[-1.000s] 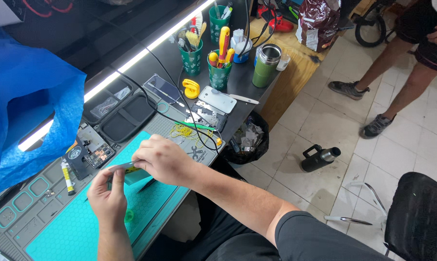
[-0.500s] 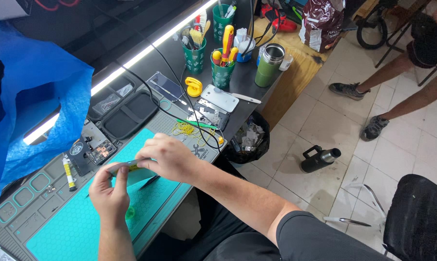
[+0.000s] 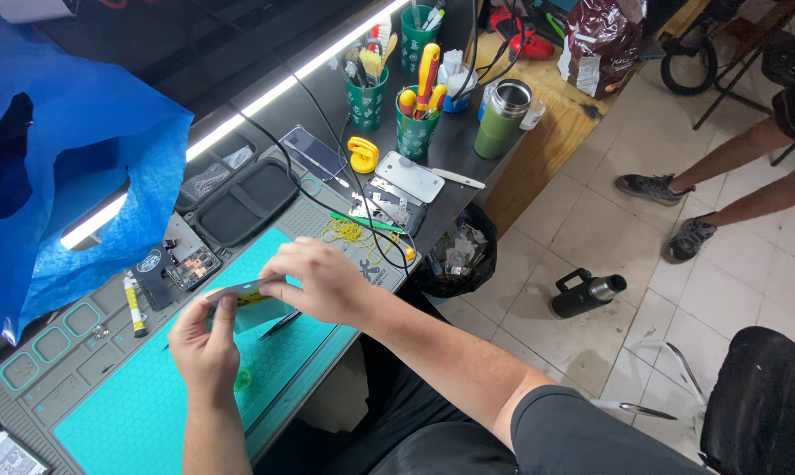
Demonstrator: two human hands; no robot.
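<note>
Both hands have barely shifted: left hand and right hand each pinch an end of a thin flat part above the teal mat, near the bench's near edge.

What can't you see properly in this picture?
Head view:
- The thin flat part held between left hand and right hand: fingers cover its ends, so its kind is unclear.
- The blue bag: its contents are hidden in shadow.
- The small parts in the tray: too small to identify.
- The person standing nearby: cut off by the frame edge.
</note>
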